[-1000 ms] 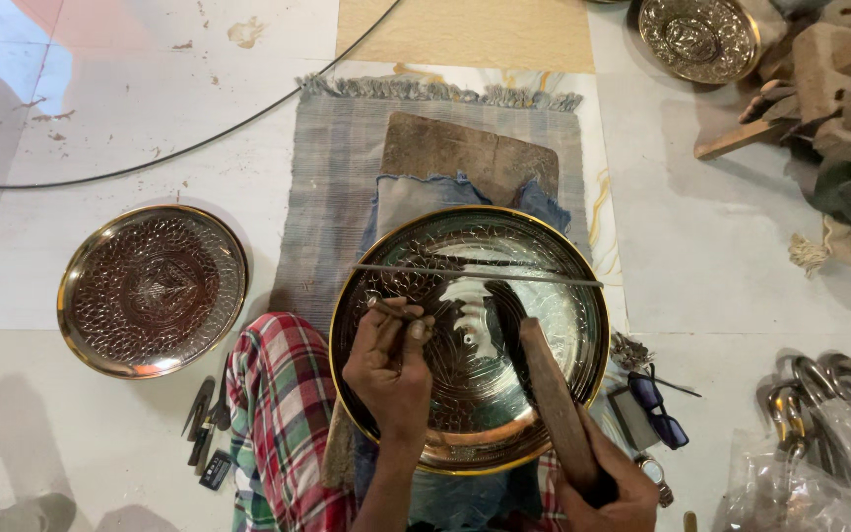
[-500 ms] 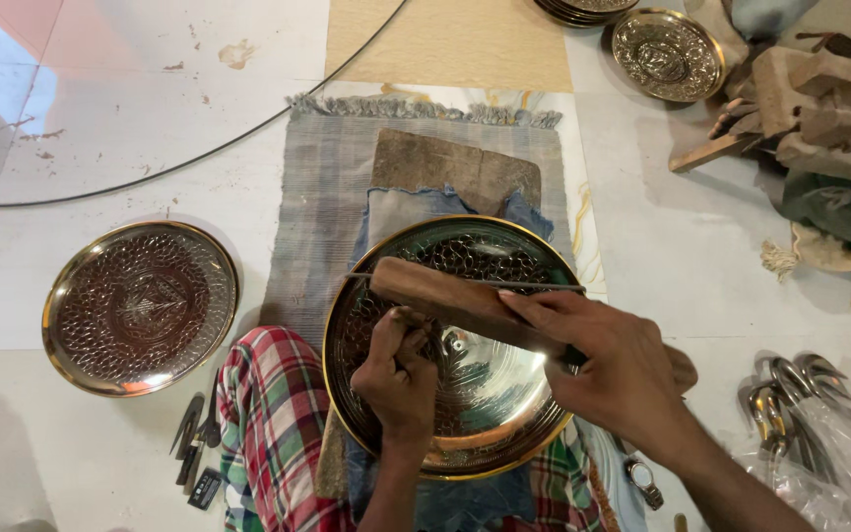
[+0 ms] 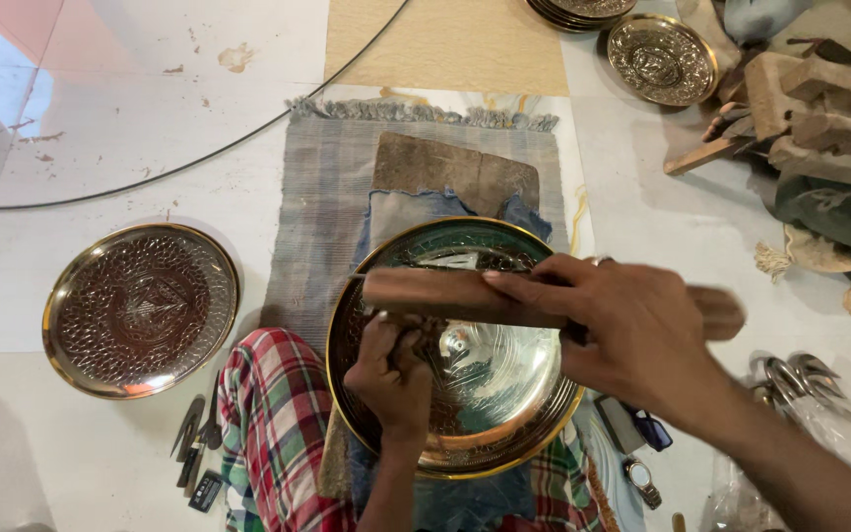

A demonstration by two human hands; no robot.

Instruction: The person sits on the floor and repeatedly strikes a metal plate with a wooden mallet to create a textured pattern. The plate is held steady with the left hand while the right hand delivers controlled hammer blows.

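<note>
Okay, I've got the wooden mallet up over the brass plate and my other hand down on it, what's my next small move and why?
Probably bring the wooden mallet straight down toward the left hand. That hand is closed low on the brass plate, seemingly around a small tool, though it is hidden, while the right hand holds the mallet raised just above it.

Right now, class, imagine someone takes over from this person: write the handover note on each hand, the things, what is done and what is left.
Left hand: grip closed on a small tool, mostly hidden, pressed to the brass plate.
Right hand: holds the wooden mallet level above the plate.
Plate lies on blue cloth at the lap.
Done: pattern around the plate's rim.
Left: its centre looks smooth.
Embossed plate sits on the floor, left.
</note>
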